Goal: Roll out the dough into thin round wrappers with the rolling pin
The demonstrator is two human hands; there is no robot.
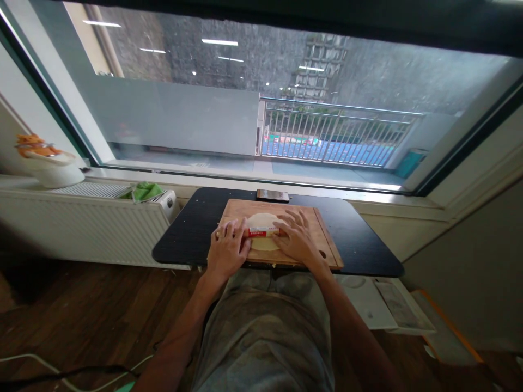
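Observation:
A round, flat sheet of pale dough (265,244) lies on a wooden cutting board (232,208). Across the dough runs a rolling pin (263,232) with a red and white label around its middle. My left hand (229,247) is closed over the pin's left end, its fingers bent toward the far side. At the right end my right hand (297,237) rests over the pin, thumb on it and fingers reaching forward above the board. Both pin ends are hidden under the hands.
The board lies on a black tabletop (359,239), with a phone-like flat object (272,195) at its far edge. A white radiator (81,226) carrying a green cloth (146,191) stands left. A window (183,120) is ahead; cables (77,375) cross the floor.

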